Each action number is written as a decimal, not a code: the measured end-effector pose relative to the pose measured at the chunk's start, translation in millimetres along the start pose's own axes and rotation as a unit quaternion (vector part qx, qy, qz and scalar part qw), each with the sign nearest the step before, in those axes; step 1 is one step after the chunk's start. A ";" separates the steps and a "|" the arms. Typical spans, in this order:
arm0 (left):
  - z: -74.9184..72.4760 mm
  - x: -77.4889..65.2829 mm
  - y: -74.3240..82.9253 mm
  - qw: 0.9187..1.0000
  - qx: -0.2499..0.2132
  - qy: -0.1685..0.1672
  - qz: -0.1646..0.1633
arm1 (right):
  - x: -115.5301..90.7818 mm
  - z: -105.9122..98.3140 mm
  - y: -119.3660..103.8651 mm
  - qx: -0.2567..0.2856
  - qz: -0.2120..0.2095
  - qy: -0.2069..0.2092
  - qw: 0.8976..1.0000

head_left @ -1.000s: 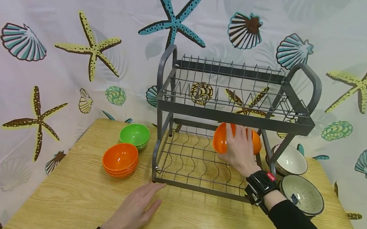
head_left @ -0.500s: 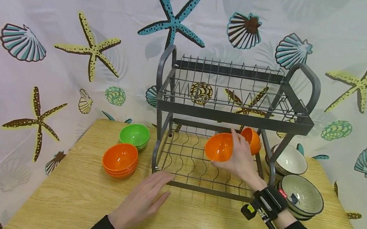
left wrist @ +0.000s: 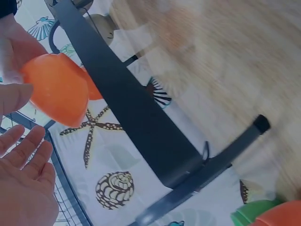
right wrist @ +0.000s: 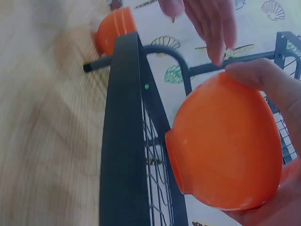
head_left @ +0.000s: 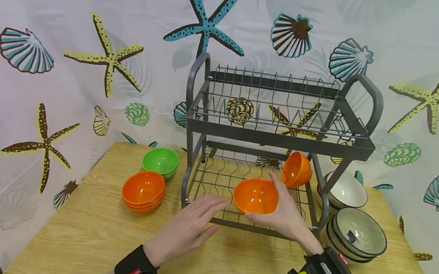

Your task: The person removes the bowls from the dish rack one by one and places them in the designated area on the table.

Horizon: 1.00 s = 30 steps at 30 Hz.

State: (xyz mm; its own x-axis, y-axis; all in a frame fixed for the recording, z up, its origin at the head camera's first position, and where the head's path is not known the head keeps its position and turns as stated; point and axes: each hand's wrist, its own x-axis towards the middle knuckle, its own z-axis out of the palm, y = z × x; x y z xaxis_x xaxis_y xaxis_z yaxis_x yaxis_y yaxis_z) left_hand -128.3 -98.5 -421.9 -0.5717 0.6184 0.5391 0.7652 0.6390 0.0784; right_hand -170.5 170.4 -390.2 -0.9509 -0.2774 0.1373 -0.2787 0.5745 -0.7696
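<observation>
My right hand (head_left: 286, 211) grips an orange bowl (head_left: 255, 197) at its right side, thumb at the near rim and fingers at the far side. The bowl is over the front of the rack's lower shelf, its inside facing up toward me. In the right wrist view the bowl's underside (right wrist: 225, 146) fills the middle. My left hand (head_left: 188, 227) reaches toward the bowl from the left with fingers extended, apart from it. Another orange bowl (head_left: 297, 169) stands tilted on its side at the right end of the lower shelf.
A dark two-tier dish rack (head_left: 281, 140) stands on the wooden table (head_left: 80, 229). Left of it are stacked orange bowls (head_left: 143, 189) and green bowls (head_left: 160, 162). To its right are a white bowl (head_left: 347, 191) and stacked grey-green bowls (head_left: 360, 232). A patterned curtain hangs behind.
My right hand has drawn the orange bowl away from the one at the shelf's right end, toward the front and left, turning its opening upward. My left hand has moved right toward it.
</observation>
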 end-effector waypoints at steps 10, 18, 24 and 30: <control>2.7 14.9 6.5 0.999 0.015 0.008 0.049 | -19.2 15.5 0.3 0.078 -0.038 -0.030 0.996; 3.6 19.2 9.6 0.997 0.009 0.005 0.081 | -27.0 21.2 -1.9 0.131 -0.043 -0.046 0.989; 2.3 19.3 10.7 0.996 -0.014 -0.006 0.092 | -29.3 22.9 -2.1 0.148 -0.035 -0.052 0.987; 3.0 18.5 11.7 0.995 -0.039 -0.012 0.093 | -30.3 23.9 -0.6 0.136 -0.027 -0.058 0.989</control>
State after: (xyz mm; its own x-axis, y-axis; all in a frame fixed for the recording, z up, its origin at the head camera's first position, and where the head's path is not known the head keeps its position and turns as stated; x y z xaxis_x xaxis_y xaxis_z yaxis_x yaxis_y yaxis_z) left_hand -130.8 -78.2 -413.6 -0.4245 0.7335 0.5308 0.8785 0.4757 0.0451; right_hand -138.3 160.1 -408.8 -0.9097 -0.3968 0.1224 -0.2666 0.3322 -0.9048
